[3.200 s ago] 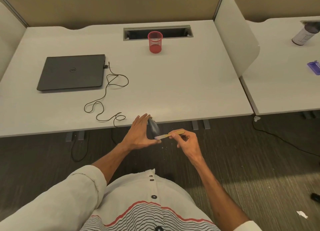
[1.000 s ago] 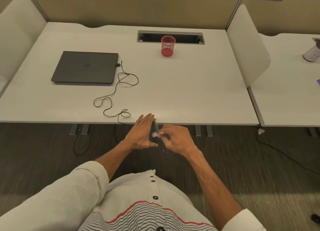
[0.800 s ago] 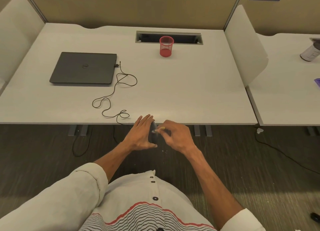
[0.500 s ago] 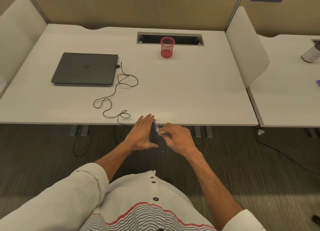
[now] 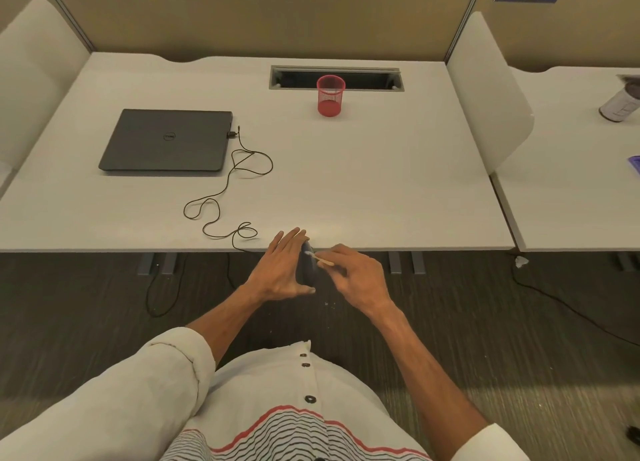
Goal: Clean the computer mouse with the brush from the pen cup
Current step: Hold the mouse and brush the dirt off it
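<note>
My left hand (image 5: 282,268) holds the dark computer mouse (image 5: 307,265) on edge, just off the desk's front edge and above the floor. My right hand (image 5: 356,278) pinches a small brush (image 5: 321,258) with a pale wooden handle; its white bristle tip rests against the upper part of the mouse. The mouse's thin black cable (image 5: 227,197) runs in loops across the desk. The red mesh pen cup (image 5: 330,95) stands upright at the back middle of the desk, with nothing visible in it.
A closed dark laptop (image 5: 168,140) lies at the desk's left with the cable plugged into it. A cable slot (image 5: 367,79) sits behind the cup. White dividers (image 5: 485,90) flank the white desk (image 5: 381,183). A cylinder (image 5: 620,105) lies on the neighbouring desk.
The brush has shifted slightly along the mouse, its handle now showing more beyond my right fingers. My left hand and the mouse stay in place; the camera view has shifted a little.
</note>
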Motion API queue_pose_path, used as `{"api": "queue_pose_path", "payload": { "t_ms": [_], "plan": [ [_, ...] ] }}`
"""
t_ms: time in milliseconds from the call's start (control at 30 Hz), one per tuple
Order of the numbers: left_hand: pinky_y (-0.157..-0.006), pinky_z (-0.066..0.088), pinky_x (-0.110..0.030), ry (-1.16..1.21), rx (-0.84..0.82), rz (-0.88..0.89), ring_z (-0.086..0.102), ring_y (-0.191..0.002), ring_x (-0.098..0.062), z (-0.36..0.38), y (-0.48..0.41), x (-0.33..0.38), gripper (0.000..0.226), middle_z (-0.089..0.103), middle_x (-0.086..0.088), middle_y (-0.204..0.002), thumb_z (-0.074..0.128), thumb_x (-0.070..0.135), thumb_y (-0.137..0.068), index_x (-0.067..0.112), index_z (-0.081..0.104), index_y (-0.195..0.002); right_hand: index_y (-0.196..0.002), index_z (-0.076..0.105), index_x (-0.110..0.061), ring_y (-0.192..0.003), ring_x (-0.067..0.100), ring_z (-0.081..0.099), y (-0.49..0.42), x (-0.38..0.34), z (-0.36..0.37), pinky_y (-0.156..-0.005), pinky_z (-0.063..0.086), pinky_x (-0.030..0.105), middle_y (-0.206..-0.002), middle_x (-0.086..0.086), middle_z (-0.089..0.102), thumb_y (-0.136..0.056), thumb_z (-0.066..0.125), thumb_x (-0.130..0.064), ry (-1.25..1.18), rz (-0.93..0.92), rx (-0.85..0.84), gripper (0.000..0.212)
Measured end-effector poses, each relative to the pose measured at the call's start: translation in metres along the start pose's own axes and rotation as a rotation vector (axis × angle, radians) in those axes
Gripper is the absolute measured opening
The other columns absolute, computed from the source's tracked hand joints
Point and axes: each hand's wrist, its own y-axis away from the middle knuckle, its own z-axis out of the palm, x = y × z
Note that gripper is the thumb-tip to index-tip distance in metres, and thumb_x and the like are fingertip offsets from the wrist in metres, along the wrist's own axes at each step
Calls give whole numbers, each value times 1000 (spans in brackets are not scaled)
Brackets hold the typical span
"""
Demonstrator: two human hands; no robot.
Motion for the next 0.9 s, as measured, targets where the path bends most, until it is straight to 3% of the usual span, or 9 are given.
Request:
{"api": "queue_pose_path", "payload": {
  "t_ms": [133, 233, 367, 500, 667, 800, 900],
  "plan": [
    [-139, 1, -46, 0, -2, -1, -2, -170, -20, 0, -1, 0, 131, 3, -4, -182, 76, 78, -79, 13, 8, -171, -112, 81, -37, -85, 4, 67, 5, 4, -1, -81, 61, 25, -101, -20, 74, -104, 64, -48, 39, -48, -174, 23],
    [-139, 3, -48, 14, -17, -15, -3, -170, -21, 0, -2, 1, 135, 0, -3, -182, 73, 84, -77, 15, 6, -171, -97, 81, -34, -80, 6, 65, 4, 5, 0, -83, 64, 34, -91, -18, 73, -100, 62, -51, 22, 22, -266, 26],
    [-139, 3, -48, -9, -15, -7, -2, -170, -21, 1, -2, 1, 132, 1, -3, -182, 74, 81, -79, 14, 6, -171, -104, 81, -36, -87, 4, 67, -1, 8, 1, -87, 61, 26, -100, -19, 75, -103, 66, -49, -50, 61, -144, 20],
    [-139, 3, -48, -26, -10, -9, -3, -170, -21, -1, -2, 0, 129, 3, -4, -182, 75, 79, -80, 13, 10, -170, -118, 79, -33, -84, 9, 70, -7, 3, 3, -78, 59, 18, -109, -18, 73, -104, 69, -41, -9, -12, 52, 19],
    [-139, 4, -47, 5, 20, -23, -1, -170, -20, -3, -3, 1, 130, 6, -4, -182, 77, 77, -79, 13, 10, -170, -117, 80, -36, -81, 8, 71, -6, 1, 4, -76, 59, 22, -103, -16, 76, -103, 71, -41, 78, -114, -3, 18],
    [-139, 5, -47, 49, 37, -32, 1, -170, -21, -1, -2, 3, 133, 5, -4, -182, 77, 80, -77, 13, 10, -170, -91, 78, -37, -75, 6, 65, 2, 4, 6, -77, 61, 29, -84, -19, 71, -98, 61, -55, 20, 34, -199, 26],
    [-139, 4, -49, 129, 27, -45, 2, -170, -23, 1, -1, 4, 132, 5, -3, -182, 80, 77, -76, 16, 10, -171, -91, 80, -37, -80, 7, 70, 5, 9, 7, -77, 60, 25, -84, -19, 74, -100, 66, -51, -221, 268, -148, 22]
  ]
}}
